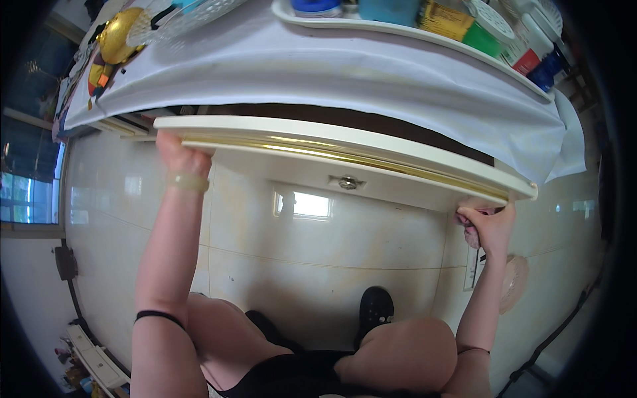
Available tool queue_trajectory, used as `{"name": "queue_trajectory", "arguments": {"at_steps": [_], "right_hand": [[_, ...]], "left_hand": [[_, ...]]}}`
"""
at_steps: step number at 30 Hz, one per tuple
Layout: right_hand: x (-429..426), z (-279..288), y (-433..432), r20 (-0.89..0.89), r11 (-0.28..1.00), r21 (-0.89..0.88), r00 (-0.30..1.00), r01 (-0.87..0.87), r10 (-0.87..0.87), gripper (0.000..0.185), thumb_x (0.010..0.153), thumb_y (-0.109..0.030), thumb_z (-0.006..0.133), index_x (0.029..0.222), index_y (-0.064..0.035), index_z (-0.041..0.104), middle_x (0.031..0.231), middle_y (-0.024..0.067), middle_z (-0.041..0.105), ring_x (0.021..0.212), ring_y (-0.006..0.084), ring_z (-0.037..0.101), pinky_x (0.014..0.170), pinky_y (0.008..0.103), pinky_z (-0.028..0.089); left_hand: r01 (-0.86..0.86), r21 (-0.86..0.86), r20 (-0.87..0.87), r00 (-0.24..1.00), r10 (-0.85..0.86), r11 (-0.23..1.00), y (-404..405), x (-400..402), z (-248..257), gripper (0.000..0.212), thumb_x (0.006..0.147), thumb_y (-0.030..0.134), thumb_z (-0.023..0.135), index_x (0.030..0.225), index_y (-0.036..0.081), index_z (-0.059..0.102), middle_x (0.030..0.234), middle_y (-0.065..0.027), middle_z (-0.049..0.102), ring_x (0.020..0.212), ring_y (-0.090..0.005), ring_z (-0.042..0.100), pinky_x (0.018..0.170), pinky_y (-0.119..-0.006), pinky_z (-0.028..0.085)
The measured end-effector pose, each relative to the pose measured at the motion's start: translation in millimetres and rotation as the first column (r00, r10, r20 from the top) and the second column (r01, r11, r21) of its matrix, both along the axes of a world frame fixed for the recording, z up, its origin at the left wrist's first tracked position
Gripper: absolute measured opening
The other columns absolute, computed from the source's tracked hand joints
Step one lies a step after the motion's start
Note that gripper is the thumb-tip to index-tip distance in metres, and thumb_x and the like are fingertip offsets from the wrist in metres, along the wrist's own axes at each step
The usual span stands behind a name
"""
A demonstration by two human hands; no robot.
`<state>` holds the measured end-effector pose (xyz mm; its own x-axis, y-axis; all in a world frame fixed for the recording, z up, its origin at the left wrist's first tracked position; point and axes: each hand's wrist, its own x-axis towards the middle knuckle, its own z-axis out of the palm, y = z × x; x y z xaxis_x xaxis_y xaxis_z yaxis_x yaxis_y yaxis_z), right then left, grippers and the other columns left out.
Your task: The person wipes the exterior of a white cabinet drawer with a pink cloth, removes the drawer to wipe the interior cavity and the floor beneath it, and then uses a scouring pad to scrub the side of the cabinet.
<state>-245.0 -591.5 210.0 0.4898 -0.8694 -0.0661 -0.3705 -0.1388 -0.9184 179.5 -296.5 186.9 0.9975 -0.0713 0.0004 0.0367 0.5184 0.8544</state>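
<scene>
A cream drawer front point(298, 161) with gold trim and a round metal knob point(347, 182) stands pulled out below a table covered by a white cloth point(318, 69). My left hand point(184, 155) is at the drawer's left end; its fingers are hidden behind the front. At the right end, my right hand point(490, 224) holds a crumpled pink cloth point(471, 236) near the drawer's lower edge. The inside of the drawer shows only as a dark gap behind its top edge.
On the table a white tray point(398, 29) holds several jars and bottles. A clear textured dish point(186, 22) and a gold ornament point(118, 36) sit at the upper left. A pale pink round object point(513, 283) is beyond my right forearm. My black shoe point(376, 311) is on the tiled floor.
</scene>
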Motion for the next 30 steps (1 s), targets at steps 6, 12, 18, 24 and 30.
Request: {"name": "queue_trajectory", "arguments": {"at_steps": [6, 12, 18, 24, 30], "right_hand": [[1, -24, 14, -0.005, 0.992, -0.058, 0.994, 0.11, -0.111, 0.043, 0.068, 0.005, 0.076, 0.1, 0.0034, 0.047, 0.065, 0.0075, 0.062, 0.048, 0.0114, 0.056, 0.04, 0.0249, 0.044], [-12, -39, -6, 0.235, 0.947, -0.315, 0.972, 0.058, 0.019, 0.052, 0.072, 0.003, 0.076, 0.11, -0.0011, 0.041, 0.065, 0.0051, 0.058, 0.05, 0.0104, 0.056, 0.043, 0.0253, 0.045], [23, -36, -67, -0.234, 0.915, -0.386, 0.972, -0.116, 0.024, 0.028, 0.08, -0.019, 0.075, 0.072, 0.0028, 0.06, 0.059, 0.0079, 0.063, 0.05, 0.0143, 0.061, 0.046, 0.0254, 0.048], [32, -24, -58, -0.14, 0.922, -0.377, 0.989, -0.09, 0.039, 0.021, 0.084, -0.015, 0.069, 0.076, 0.0034, 0.062, 0.063, 0.0104, 0.067, 0.055, 0.0174, 0.067, 0.05, 0.0283, 0.052], [59, -14, -64, -0.393, 0.934, -0.34, 0.919, -0.108, -0.037, 0.04, 0.085, -0.034, 0.068, 0.071, 0.0035, 0.064, 0.067, 0.0145, 0.067, 0.064, 0.0185, 0.066, 0.06, 0.033, 0.05]], "left_hand": [[-0.04, 0.007, -0.145, 0.989, 0.041, 0.999, -2, -10, -8, 0.022, 0.093, 0.029, 0.053, 0.102, 0.009, 0.058, 0.093, -0.0037, 0.062, 0.082, -0.0181, 0.062, 0.073, -0.034, 0.054], [0.026, -0.113, -0.091, 0.995, -0.037, 0.993, -18, -41, 17, 0.029, 0.094, 0.028, 0.051, 0.114, 0.007, 0.056, 0.102, -0.0039, 0.061, 0.093, -0.0199, 0.061, 0.083, -0.035, 0.053], [0.039, -0.148, -0.051, 0.998, -0.047, 0.988, -46, 22, -3, 0.036, 0.098, 0.03, 0.042, 0.118, 0.005, 0.057, 0.119, -0.0086, 0.06, 0.109, -0.0253, 0.058, 0.094, -0.039, 0.05], [-0.05, -0.101, 0.084, 0.995, 0.058, 0.994, -74, -8, 23, 0.038, 0.098, 0.035, 0.043, 0.119, 0.007, 0.057, 0.119, -0.0071, 0.062, 0.108, -0.025, 0.059, 0.093, -0.04, 0.051], [-0.127, -0.027, 0.151, 0.98, 0.13, 0.991, -113, 8, 14, 0.049, 0.099, 0.041, 0.041, 0.13, 0.004, 0.05, 0.132, -0.0093, 0.053, 0.122, -0.0221, 0.046, 0.108, -0.037, 0.031]]}}
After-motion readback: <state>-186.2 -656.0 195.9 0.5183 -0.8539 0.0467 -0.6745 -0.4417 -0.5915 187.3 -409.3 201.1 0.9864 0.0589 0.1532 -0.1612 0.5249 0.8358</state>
